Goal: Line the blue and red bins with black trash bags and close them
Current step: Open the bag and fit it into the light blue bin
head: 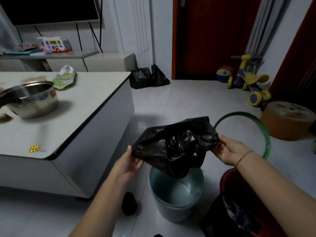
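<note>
Head camera shows you pinching the black trash bag (174,147) at its mouth, your left hand (130,161) on the left edge and your right hand (229,151) on the right, fingers curled into the film. It hangs over the blue bin (171,211), its crumpled bottom just dipping past the rim. The red bin (228,175) stands near right. Expect the bag to be feather-light, limp and slippery, so grip opposite edges of the mouth. It looks glossy, wrinkled and half opened.
</note>
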Demonstrator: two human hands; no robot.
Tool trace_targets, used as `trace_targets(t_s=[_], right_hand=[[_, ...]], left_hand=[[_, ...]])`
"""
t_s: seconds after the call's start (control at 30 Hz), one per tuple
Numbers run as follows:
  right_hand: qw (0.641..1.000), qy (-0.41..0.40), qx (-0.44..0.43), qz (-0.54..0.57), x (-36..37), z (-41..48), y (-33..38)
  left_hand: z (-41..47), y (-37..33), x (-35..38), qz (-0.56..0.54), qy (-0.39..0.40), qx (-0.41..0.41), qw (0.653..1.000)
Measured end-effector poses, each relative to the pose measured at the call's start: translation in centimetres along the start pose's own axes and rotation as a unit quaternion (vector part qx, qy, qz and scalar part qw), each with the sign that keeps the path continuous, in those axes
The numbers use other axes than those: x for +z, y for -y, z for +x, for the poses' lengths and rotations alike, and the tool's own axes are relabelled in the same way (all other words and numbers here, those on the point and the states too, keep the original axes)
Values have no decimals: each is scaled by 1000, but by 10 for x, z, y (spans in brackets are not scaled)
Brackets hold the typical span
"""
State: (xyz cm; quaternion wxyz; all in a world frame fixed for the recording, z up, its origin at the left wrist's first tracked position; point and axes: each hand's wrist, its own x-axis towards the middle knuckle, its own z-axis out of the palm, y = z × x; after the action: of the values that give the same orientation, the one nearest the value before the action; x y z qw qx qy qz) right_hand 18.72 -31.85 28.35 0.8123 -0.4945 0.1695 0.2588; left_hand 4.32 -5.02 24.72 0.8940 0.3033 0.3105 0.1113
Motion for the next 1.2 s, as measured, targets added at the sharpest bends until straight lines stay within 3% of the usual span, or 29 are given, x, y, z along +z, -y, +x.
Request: trace_targets(t_s=[0.17,0.27,0.37,0.5,0.6,0.73,0.9,0.97,1.1,1.2], right_hand=[[997,-28,64,27,-30,24,-42],[996,2,77,42,-29,23,-47],[997,35,64,37,-17,9,-36],[995,95,29,19,3,-13,-14],[993,116,8,8,8,-20,-8],[997,77,21,19,-7,-5,-27],[998,-20,56,29,-41,33,-57],[997,-21,71,-10,-49,45,-68],[986,-105,81,-103,-68,77,-78],[957,-170,-30,-232,-72,99,-72]], left_hand=[[22,43,-44,-87,-36,-56,994],[21,43,-48,-101,9,-49,994],[11,29,-40,-63,50,-17,997],[-10,10,-18,90,108,66,988],[-15,8,-10,108,115,118,980],[-2,25,-20,105,78,150,980],[37,62,-60,158,-67,135,976],[52,78,-74,203,-117,140,962],[72,91,-95,310,-176,201,912],[79,88,-105,373,-183,239,878]])
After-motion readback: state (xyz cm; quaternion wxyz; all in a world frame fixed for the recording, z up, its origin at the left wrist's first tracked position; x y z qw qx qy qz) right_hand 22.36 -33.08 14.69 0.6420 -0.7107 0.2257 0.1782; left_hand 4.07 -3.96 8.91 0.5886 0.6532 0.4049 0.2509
